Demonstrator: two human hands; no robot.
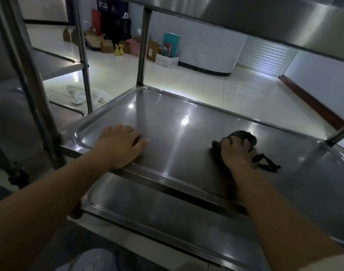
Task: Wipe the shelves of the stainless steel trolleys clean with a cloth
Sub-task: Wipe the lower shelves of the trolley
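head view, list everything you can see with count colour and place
stainless steel trolley shelf: 1, silver, middle, under both hands
lower steel shelf: 1, silver, below it
second steel trolley: 1, silver, left
dark crumpled cloth: 1, black, right side of shelf
white plastic bag: 1, white, on floor left
cardboard boxes and paper bags: several, brown, red, teal, along far wall
yellow spray bottles: 2, yellow, by the boxes
left hand: flat on shelf
right hand: grips the cloth

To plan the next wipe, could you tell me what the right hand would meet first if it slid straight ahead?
Probably the raised far rim of the steel shelf; nothing lies between it and the right hand gripping the dark cloth.
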